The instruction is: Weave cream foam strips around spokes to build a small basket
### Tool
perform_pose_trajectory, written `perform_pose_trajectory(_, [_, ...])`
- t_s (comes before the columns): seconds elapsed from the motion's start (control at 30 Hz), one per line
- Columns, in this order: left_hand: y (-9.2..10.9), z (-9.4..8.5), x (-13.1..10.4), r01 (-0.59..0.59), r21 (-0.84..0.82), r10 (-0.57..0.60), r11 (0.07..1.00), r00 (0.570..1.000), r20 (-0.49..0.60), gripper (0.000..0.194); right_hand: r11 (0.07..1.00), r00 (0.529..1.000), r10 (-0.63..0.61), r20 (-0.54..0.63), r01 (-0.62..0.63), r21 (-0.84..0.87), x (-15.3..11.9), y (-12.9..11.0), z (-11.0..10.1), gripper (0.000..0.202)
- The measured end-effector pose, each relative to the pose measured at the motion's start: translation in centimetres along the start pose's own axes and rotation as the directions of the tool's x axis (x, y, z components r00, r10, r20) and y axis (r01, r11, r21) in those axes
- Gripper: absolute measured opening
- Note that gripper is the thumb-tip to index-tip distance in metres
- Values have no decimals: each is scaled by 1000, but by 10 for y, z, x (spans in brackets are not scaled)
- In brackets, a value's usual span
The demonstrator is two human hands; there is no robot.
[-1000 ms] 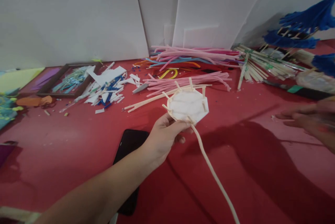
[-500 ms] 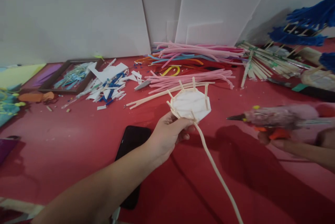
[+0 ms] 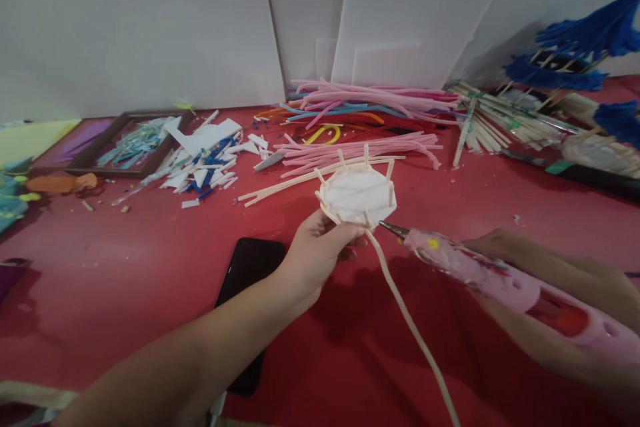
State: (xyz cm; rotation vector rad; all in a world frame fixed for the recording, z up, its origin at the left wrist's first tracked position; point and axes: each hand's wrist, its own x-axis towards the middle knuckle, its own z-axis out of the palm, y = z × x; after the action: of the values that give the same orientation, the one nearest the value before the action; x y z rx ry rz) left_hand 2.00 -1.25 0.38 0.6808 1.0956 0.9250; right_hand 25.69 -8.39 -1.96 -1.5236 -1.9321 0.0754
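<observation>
The left hand (image 3: 320, 250) pinches the near edge of a white, stick-rimmed disc (image 3: 356, 194) over a red table (image 3: 150, 294); the right hand (image 3: 565, 272) grips a pink glue gun (image 3: 465, 265), its tip (image 3: 394, 229) just beside that edge. White panels (image 3: 140, 27) stand behind.

The glue gun (image 3: 500, 286) is pink, the panel (image 3: 357, 192) white — the cord (image 3: 409, 318) cream

Both hands (image 3: 314, 254) (image 3: 545, 262) grip, left arm (image 3: 215, 340) outstretched.
</observation>
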Motion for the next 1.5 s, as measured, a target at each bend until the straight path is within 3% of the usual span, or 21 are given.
perform_pose_trajectory(0.13, [1, 0, -1, -28, 25, 28, 999, 1000, -9, 11, 972, 970, -234, -70, 236, 23, 9, -2, -1, 15])
perform_pose_trajectory(0.3, [2, 1, -2, -28, 15, 29, 999, 999, -15, 15, 996, 995, -92, -34, 92, -10, 12, -12, -3, 12])
perform_pose_trajectory(0.73, [2, 1, -4, -47, 37, 48, 998, 999, -21, 16, 1000, 1000, 12, -19, -13, -3, 15, -30, -4, 7])
perform_pose_trajectory(1.5, [1, 2, -3, -95, 15, 95, 995, 995, 20, 23, 994, 1000, 6, -1, -6, -111, 14, -29, -8, 6])
